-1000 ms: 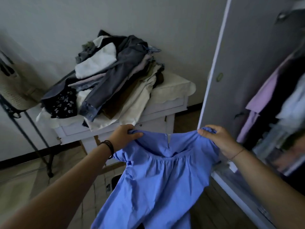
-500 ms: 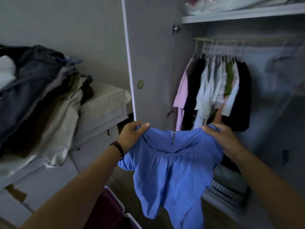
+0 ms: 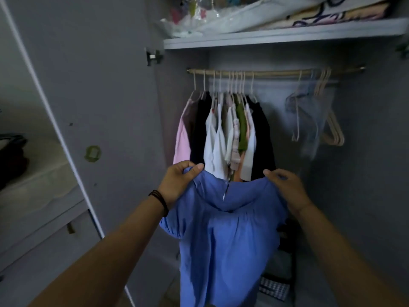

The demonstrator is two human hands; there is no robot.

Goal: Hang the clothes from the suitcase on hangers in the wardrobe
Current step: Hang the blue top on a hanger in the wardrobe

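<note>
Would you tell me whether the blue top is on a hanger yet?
Not yet: the left hand and right hand hold the blue top by its shoulders, hangerless.

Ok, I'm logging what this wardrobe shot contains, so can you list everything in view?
blue gathered blouse: one, blue, held up by its shoulders
hung garments: roughly ten, pink, black, white, green, left on the rail
wooden rail: one, pale wood, under the shelf
empty hangers: several, pale, right on rail
white shelf: one, white, top, holds bagged bedding
wardrobe door: one, grey, open at left
chequered cloth: one, black-and-white, wardrobe floor
white drawer unit: one, white, far left
black wristband: one, black, left wrist
left grip: one, hand, pinches blouse's left shoulder
right grip: one, grips the right shoulder
</note>
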